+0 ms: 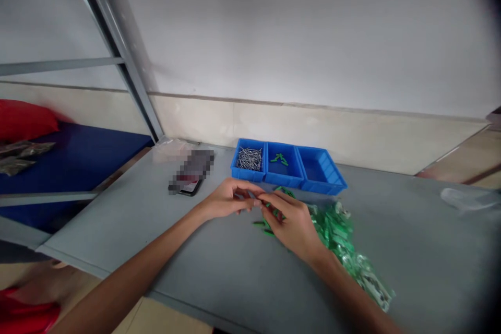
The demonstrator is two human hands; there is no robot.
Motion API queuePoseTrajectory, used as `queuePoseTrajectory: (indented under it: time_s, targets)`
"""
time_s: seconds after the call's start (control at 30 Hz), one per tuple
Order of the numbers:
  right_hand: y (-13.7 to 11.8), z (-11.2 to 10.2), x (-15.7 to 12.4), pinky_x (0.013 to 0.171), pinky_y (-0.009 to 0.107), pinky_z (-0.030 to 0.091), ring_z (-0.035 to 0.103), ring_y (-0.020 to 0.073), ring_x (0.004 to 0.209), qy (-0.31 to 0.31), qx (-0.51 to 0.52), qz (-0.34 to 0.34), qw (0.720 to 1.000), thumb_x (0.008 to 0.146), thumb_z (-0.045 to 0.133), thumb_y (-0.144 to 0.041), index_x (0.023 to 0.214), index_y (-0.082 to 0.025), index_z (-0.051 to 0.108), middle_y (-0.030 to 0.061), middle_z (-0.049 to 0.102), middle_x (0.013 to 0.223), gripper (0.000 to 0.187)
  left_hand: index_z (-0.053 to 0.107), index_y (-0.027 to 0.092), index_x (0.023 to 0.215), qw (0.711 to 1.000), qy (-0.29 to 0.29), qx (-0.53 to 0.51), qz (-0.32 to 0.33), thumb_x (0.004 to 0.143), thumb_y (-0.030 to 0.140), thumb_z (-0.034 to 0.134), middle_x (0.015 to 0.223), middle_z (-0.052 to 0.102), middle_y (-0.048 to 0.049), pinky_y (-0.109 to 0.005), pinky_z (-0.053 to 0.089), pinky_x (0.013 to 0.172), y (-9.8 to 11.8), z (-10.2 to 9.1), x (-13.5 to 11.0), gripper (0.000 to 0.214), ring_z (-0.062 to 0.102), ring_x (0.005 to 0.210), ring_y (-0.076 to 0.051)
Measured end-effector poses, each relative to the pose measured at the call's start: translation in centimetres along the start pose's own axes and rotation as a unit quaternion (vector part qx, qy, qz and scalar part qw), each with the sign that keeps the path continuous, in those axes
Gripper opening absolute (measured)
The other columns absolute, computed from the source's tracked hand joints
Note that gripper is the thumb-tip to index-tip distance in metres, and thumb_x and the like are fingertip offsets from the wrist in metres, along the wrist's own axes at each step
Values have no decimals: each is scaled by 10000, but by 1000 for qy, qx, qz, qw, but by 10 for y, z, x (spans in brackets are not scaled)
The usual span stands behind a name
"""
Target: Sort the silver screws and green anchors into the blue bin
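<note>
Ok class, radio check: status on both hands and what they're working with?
Left hand and right hand pinched together at a small metal pin. Green plastic pieces below. Blue divided bin just beyond.

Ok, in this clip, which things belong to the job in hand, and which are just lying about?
Part of the job: left hand, right hand, green plastic pieces, nails, blue three-compartment bin, bag of green parts.
Lying about: phone, clear plastic, red cushion.
</note>
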State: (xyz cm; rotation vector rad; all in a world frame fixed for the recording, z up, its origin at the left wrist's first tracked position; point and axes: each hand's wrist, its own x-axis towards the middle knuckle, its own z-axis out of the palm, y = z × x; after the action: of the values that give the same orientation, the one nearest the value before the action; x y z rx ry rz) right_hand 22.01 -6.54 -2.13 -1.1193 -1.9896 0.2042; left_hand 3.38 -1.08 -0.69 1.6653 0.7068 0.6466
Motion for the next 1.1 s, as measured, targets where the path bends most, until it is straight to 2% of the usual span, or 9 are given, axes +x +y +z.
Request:
queuePoseTrajectory:
  time_s: [0.2,0.33,0.53,0.67,0.8,0.9,1.03,1.1]
  targets:
    - [-2,-1,3,563,249,476,588,116,604,25,-5,-12,1000,857,510,-145,954,-192,670,31,658,811,194,693,149,1053,1000,5,-7,6,831,346,637,762,651,-50,-176,426,456,2,0,0,301,574,616,-104]
    - [-3,-2,4,572,243,485,601,117,626,46,-1,-6,999,856,523,-156,953,-201,660,32,662,834,174,688,152,1075,1000,10,-26,12,855,357,608,813,664,-62,-174,423,440,1,0,1,312,575,616,-105]
    - [-4,-5,5,587,241,503,618,128,685,45,16,3,999,862,530,-164,953,-191,662,33,654,823,163,707,140,1028,999,10,-32,11,870,375,585,792,675,-70,-172,426,438,0,-2,1,308,577,600,-105]
    - [-4,-11,8,509,230,488,607,115,643,89,29,13,996,851,561,-173,930,-182,677,55,660,892,141,696,142,1038,997,13,-77,17,857,368,597,925,689,-99,-184,433,450,3,-4,-1,306,593,619,-108]
    - [-4,-15,11,473,233,481,595,109,598,121,46,38,991,834,599,-195,877,-181,692,53,658,868,104,682,140,1063,997,25,-78,9,815,346,647,945,700,-107,-192,437,451,1,-5,0,324,595,624,-114]
    - [-7,-14,9,473,233,490,614,115,613,105,90,78,987,838,600,-215,873,-183,697,50,662,873,108,683,142,1057,999,25,-45,-1,809,353,652,900,704,-94,-178,416,435,-2,-3,2,327,593,596,-103]
    - [-10,-10,7,507,240,520,633,118,639,67,160,121,977,864,565,-227,918,-198,707,54,673,912,155,704,133,931,1000,18,-12,-4,813,355,644,714,667,-44,-172,406,435,0,2,1,258,582,563,-95]
    - [-10,-8,7,511,245,525,626,117,632,57,175,126,975,873,550,-236,923,-203,712,58,676,916,172,701,129,887,1000,21,-6,-6,813,358,639,701,659,-40,-175,408,434,3,2,0,248,580,557,-94]
